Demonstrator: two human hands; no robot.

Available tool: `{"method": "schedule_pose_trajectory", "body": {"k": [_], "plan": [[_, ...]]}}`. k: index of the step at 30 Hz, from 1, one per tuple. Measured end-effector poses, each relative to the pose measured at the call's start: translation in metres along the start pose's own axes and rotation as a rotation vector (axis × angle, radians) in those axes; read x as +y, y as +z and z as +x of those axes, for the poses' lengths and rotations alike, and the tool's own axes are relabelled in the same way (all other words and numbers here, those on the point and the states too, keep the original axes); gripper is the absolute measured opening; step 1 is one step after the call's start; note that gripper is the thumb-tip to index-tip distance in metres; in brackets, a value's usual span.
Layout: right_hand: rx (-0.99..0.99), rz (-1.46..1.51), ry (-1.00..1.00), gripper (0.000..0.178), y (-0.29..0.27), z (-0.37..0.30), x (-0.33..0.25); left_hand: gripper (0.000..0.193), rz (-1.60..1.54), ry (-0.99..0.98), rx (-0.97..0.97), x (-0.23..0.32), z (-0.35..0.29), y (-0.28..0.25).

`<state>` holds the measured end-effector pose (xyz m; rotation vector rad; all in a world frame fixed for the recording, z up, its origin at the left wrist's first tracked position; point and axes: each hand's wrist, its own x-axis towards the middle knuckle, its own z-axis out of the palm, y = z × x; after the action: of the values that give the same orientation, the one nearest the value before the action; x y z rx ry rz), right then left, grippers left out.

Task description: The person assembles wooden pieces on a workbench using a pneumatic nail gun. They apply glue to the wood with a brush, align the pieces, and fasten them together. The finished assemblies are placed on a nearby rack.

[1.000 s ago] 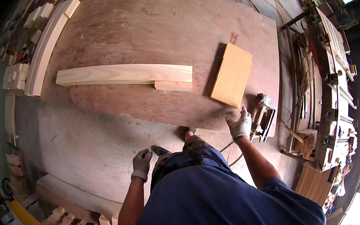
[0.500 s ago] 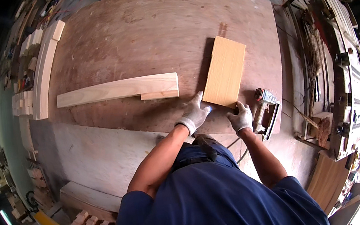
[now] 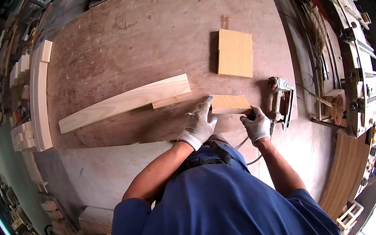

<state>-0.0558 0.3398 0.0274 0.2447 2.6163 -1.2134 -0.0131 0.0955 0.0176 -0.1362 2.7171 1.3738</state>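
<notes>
A short yellowish wood block [image 3: 229, 102] sits at the near side of the tabletop between my two gloved hands. My left hand [image 3: 198, 124] grips its left end, fingers along the edge and thumb on the near side. At the right end, my right hand [image 3: 257, 125] has its fingers curled against the block's corner. Just beyond lies a stack of similar yellowish boards [image 3: 235, 54], apart from the block. Right of my right hand, a nail gun [image 3: 281, 97] rests on its side.
A long pale curved timber [image 3: 123, 103] with a small block [image 3: 171, 101] against its near edge lies left of my hands. Another long timber [image 3: 40, 102] lines the table's left edge. The brown wooden tabletop [image 3: 138, 38] stretches beyond. Stacked lumber [image 3: 349, 171] stands at right.
The near block has come away from the stack and toward me, with both hands on its ends. The view has turned slightly; the nail gun still lies at the right.
</notes>
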Motion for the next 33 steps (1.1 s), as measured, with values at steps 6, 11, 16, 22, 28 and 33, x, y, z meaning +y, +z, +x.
{"method": "schedule_pose_trajectory", "body": {"k": [6,11,16,22,28,33], "plan": [[0.009,-0.056,-0.064,0.017,0.007,-0.024,-0.027,0.052,0.046,0.123,0.133,-0.014,-0.024,-0.026],[0.064,-0.226,-0.485,0.024,-0.001,-0.013,-0.094,0.049,-0.096,0.147,0.290,-0.021,-0.040,-0.061],[-0.093,-0.179,-0.692,0.024,0.018,0.030,-0.168,0.030,-0.221,-0.085,0.318,-0.020,-0.027,-0.141],[-0.340,-0.026,-0.416,0.030,0.065,0.078,-0.227,0.026,-0.493,-0.335,0.268,-0.057,0.015,-0.212],[-0.517,-0.009,-0.208,0.034,0.113,0.107,-0.207,0.025,-0.474,-0.476,0.174,-0.100,0.047,-0.230],[-0.562,0.035,-0.068,0.032,0.134,0.113,-0.183,0.026,-0.334,-0.505,0.173,-0.127,0.062,-0.210]]}}
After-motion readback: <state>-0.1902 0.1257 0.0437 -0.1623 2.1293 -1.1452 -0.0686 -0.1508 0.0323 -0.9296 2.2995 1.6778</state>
